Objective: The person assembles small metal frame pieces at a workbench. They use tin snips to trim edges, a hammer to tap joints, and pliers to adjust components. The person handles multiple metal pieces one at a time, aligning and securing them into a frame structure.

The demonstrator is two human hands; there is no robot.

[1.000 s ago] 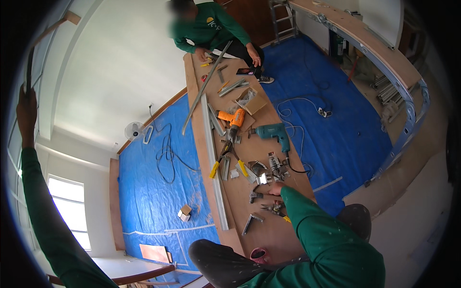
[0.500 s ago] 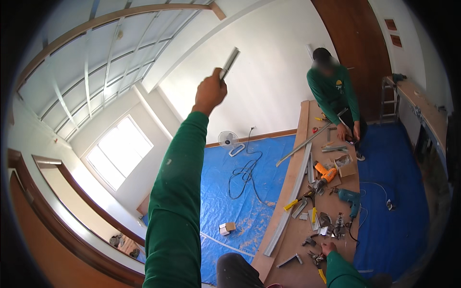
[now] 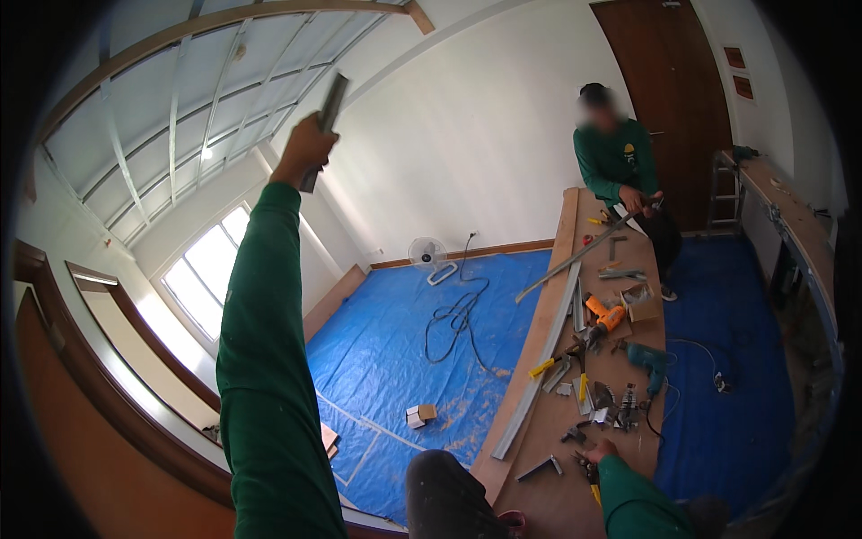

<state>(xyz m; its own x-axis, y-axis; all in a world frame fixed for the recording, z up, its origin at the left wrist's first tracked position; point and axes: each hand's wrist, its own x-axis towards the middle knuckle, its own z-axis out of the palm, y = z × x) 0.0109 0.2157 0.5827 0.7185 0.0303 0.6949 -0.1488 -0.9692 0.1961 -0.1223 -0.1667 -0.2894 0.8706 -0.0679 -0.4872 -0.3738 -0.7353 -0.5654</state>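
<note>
My left hand (image 3: pixel 308 148), raised high at the upper left with the arm stretched out, is closed around a short grey metal channel piece (image 3: pixel 334 101). Low over the near end of the brown work board, my right hand (image 3: pixel 602 451) touches or hovers at yellow-handled pliers or snips (image 3: pixel 588 469); its fingers are too small to make out. Left of it lie a dark clamp-like tool (image 3: pixel 573 435) and a short metal angle piece (image 3: pixel 540 469). Just beyond are shiny metal brackets (image 3: pixel 603 415) and yellow-handled tools (image 3: pixel 582 388).
A co-worker (image 3: pixel 620 162) at the board's far end handles a long metal strip (image 3: pixel 575 260). An orange drill (image 3: pixel 605 314), a teal drill (image 3: pixel 645 357) and a long channel (image 3: pixel 534 395) lie on the board (image 3: pixel 575 512). Blue sheeting (image 3: pixel 386 359) bears a fan (image 3: pixel 427 254) and cord.
My left hand has moved left and slightly up with the channel piece. My right hand has shifted slightly left and up, closer to the pliers. The co-worker has straightened up and lifted the strip's end.
</note>
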